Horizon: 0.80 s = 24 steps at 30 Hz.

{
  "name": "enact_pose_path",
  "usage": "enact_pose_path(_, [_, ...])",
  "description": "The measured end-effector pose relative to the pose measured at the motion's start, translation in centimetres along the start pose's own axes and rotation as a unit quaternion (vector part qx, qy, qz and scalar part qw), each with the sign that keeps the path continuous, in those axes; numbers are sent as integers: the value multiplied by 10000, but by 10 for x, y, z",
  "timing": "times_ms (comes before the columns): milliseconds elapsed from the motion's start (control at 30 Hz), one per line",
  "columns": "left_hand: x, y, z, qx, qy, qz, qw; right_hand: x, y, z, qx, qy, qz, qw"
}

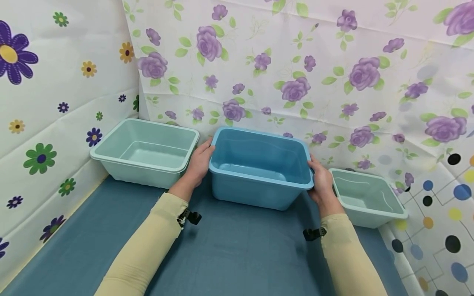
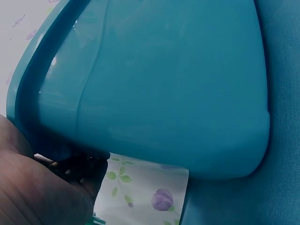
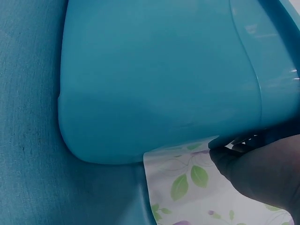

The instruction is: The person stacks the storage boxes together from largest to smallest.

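Observation:
A blue plastic basin (image 1: 252, 192), rectangular and deep, sits at the middle back of the blue-covered surface with its bare inside showing. My left hand (image 1: 200, 162) grips its left end at the rim, thumb toward the top edge. At the opposite end my right hand (image 1: 321, 181) holds the rim the same way. Both wrist views look at the basin's smooth outer wall (image 2: 178, 93); there the left hand (image 2: 37, 187) and the right hand (image 3: 267, 173) reach under the overhanging rim, their fingers mostly hidden in shadow.
Left of the blue basin stands a pale green basin (image 1: 140, 174), close beside my left hand. A smaller pale green basin (image 1: 370, 216) stands at the right. Flower-printed sheeting (image 1: 259, 82) rises directly behind them. Blue cloth (image 1: 240, 255) covers the surface in front.

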<state>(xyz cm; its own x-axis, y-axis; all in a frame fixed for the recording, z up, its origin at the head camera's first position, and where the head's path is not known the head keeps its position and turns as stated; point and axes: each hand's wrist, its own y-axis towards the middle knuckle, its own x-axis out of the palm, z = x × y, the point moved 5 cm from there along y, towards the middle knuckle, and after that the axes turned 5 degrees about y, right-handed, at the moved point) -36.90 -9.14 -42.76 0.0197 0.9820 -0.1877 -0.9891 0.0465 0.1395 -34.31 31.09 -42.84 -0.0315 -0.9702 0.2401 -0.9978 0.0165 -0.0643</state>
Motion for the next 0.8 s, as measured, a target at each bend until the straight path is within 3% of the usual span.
enact_pose_path(800, [-2,-10,4,85,-191,-71,9998,3,-13,-1,-138,-110,-37,9998])
